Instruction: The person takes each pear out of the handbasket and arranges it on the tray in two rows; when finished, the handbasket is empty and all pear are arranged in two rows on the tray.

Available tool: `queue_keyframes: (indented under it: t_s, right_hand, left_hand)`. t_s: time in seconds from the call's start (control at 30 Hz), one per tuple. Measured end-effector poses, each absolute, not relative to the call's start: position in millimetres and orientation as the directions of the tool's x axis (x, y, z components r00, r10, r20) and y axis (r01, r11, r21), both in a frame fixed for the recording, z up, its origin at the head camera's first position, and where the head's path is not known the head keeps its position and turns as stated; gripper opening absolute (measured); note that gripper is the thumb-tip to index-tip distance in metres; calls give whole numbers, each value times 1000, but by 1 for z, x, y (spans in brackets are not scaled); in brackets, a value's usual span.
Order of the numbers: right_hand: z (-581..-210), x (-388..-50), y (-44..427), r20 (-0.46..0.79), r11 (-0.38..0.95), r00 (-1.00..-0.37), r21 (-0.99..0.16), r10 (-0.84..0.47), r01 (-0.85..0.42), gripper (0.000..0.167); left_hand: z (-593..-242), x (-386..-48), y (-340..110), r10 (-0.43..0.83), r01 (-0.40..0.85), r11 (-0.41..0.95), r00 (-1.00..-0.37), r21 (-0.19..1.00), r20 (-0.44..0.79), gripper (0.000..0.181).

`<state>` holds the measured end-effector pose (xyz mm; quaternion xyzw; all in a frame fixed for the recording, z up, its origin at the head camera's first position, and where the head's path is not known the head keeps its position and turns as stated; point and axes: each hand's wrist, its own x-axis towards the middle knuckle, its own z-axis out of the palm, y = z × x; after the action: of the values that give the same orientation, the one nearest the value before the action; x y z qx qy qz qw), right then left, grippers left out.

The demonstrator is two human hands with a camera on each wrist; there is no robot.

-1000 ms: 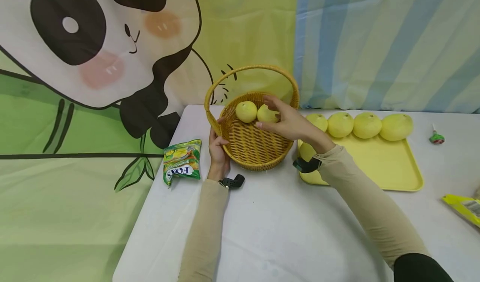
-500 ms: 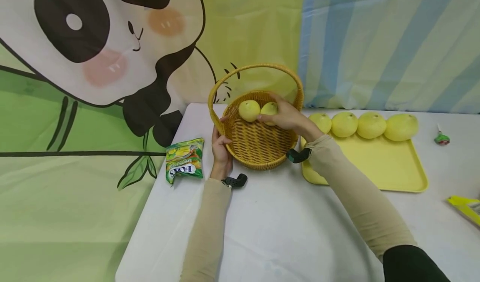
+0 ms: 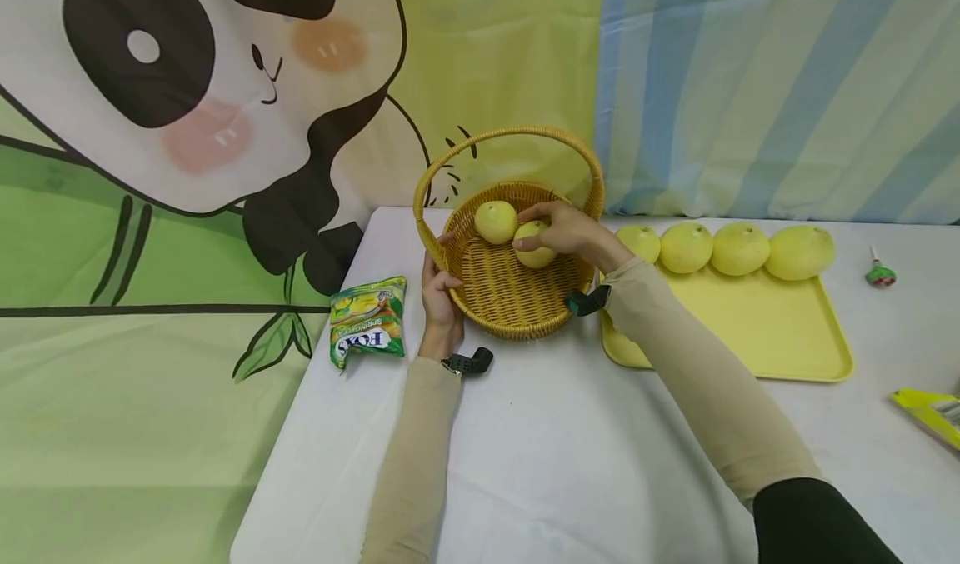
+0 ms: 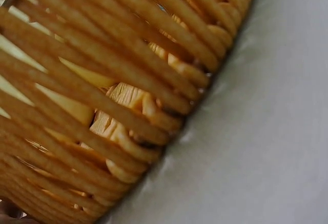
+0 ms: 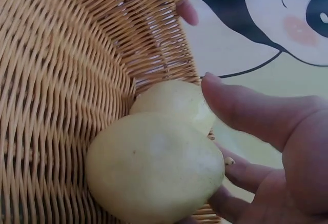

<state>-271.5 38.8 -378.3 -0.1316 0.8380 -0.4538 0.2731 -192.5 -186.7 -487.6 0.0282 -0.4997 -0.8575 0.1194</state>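
My left hand (image 3: 441,297) grips the left side of a round wicker basket (image 3: 510,297) with a tall arched handle. The basket's weave fills much of the left wrist view, hiding most of that hand. Inside, near the back wall, lie two pale yellow round fruits. My right hand (image 3: 570,229) reaches in over the nearer yellow fruit (image 5: 154,167). Its fingers curl round the far side of this fruit, while the thumb (image 5: 246,106) stands a little apart from it. The other yellow fruit (image 3: 496,222) sits just to the left.
Right of the basket is a yellow tray (image 3: 772,331), with several yellow fruits (image 3: 740,249) along its back edge. A green FOX'S candy bag (image 3: 367,322) lies left of the basket. Further right are a lollipop (image 3: 881,274) and a yellow packet (image 3: 930,414). Printed cloth hangs behind.
My right hand has come down from above onto the right-hand fruit in the basket. That fruit has shifted slightly toward me. The left hand keeps its place on the basket.
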Motion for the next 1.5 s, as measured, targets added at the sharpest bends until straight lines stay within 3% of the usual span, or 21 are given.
queue_keyframes:
  t_s: [0.17,0.67,1.17,1.5]
  right_hand:
    - [-380,-275,35,-368,532,-814,-842,-449,87,61]
    - [-386,-268,37,-366,512,-805,-854,-467,91,58]
    - [-368,-224,76,-172,328,-796,-944,-580,-36,63]
    - [-367,-198,132,23,171,-832,-975,-554,-141,64]
  left_hand:
    - [-488,-193,-188,-233,183,-472,-969,863,78,75]
    - [-487,-192,-187,-239,170,-452,-969,876,65,76]
    - [-488,-196,-185,-241,188,-472,-967,862,79,73]
    - [-489,-198,-187,-241,188,-464,-967,866,81,73]
